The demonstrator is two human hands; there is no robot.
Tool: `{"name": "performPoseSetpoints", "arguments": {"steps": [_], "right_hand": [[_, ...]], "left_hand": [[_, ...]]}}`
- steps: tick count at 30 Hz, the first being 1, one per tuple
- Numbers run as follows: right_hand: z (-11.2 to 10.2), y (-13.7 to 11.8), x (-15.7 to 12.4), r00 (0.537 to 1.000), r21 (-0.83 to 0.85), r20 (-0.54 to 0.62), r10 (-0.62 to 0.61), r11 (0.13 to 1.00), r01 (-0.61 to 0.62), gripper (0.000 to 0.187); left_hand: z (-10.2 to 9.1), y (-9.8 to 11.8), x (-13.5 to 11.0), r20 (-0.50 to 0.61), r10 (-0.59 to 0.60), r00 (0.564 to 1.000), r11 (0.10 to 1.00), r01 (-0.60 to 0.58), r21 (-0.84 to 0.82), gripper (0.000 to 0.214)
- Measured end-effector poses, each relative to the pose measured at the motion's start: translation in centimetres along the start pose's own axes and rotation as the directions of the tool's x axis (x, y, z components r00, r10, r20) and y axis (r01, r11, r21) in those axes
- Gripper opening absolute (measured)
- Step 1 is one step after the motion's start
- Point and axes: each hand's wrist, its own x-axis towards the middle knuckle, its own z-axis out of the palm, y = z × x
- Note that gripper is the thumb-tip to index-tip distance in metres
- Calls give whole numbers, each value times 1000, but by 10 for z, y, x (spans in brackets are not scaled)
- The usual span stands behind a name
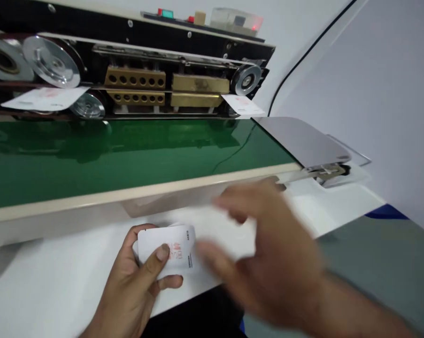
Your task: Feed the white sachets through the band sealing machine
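My left hand (pixel 136 277) is closed around a small stack of white sachets (pixel 180 237) with red and black print, its thumb pressed across the top one. Just right of the sachets, my right hand (pixel 268 244) is smeared by motion. Its thumb and fingers are apart, with nothing visible between them. Ahead of both hands stands a band sealing machine with brass blocks (pixel 136 79) and metal wheels (pixel 51 61). One printed sachet (pixel 245 105) hangs at its right end below a wheel. A second sachet (pixel 44 99) sits farther left along the band.
A green conveyor belt (pixel 144 150) runs below the sealer, with a pale rail along its near edge. At its right end is a grey metal plate (pixel 299 136). The white table (pixel 57 286) lies under my hands. A black cable (pixel 303 54) runs along the wall.
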Motion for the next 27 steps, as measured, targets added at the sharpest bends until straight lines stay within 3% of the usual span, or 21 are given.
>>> {"name": "performPoseSetpoints", "arguments": {"steps": [2, 5, 7, 10, 13, 16, 20, 22, 25, 27], "right_hand": [[23, -15, -32, 989, 148, 147, -17, 989, -5, 45], [50, -12, -54, 965, 251, 213, 150, 946, -203, 55], [57, -3, -56, 942, 268, 242, 232, 917, -294, 56], [52, 5, -52, 911, 271, 341, 231, 904, -330, 58], [42, 9, -51, 873, 279, 433, 225, 887, -367, 38], [36, 13, -53, 836, 286, 433, 337, 828, -482, 19], [29, 21, -54, 803, 348, 381, 459, 733, -584, 17], [26, 23, -54, 778, 450, 399, 485, 635, -628, 18], [25, 24, -55, 722, 630, 460, 517, 384, -676, 23], [27, 23, -57, 714, 718, 476, 513, 243, -652, 27]], "left_hand": [[-1, -1, 1, 35, -7, 999, 999, 8, -46, 33], [-1, -1, 1, 20, -53, 998, 998, 54, -37, 21], [-2, -1, 1, 10, -86, 996, 996, 86, -23, 18], [-4, -2, 1, 99, -83, 992, 996, 85, -18, 24], [-6, -2, 2, 162, -75, 984, 996, 80, -28, 30], [-5, 0, 2, 107, -87, 990, 996, 86, 15, 25], [-1, 1, 0, 19, -122, 992, 990, 120, 78, 18], [0, 0, 0, -9, -116, 993, 989, 116, 90, 20], [0, -3, 1, -43, -92, 995, 985, 97, 141, 30], [0, -4, 1, -45, -93, 995, 980, 100, 172, 36]]}}
